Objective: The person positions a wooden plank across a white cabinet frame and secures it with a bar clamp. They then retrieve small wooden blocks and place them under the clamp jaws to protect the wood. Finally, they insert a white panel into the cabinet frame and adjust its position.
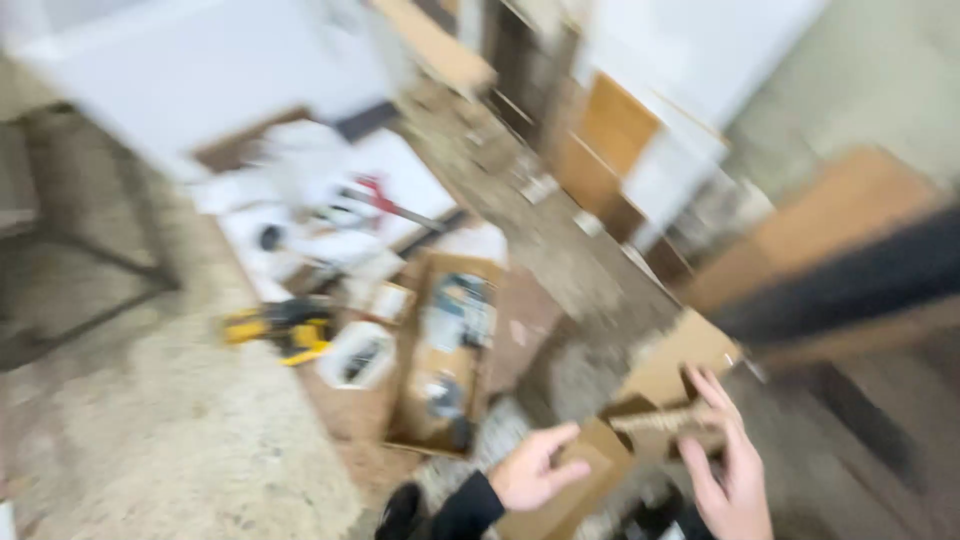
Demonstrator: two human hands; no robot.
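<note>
Speckled gritty floor under both hands: left hand (pixel 528 472) fingers released beside flat cardboard (pixel 580 490); right hand (pixel 730 470) fingers' hold unclear.

left hand (pixel 530 470): at 6 o'clock, dark sleeve, fingers loosely spread, pointing toward 2 o'clock
right hand (pixel 728 465): at 5 o'clock, fingers extended, curled open

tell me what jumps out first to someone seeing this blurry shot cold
Lowest in view, the left hand and right hand reach toward brown cardboard pieces on the floor, the right one touching a pale strip. Left of centre, a yellow and black power tool stands out against the speckled floor. Beside it lies a long open cardboard box holding small items too blurred to identify.
</note>
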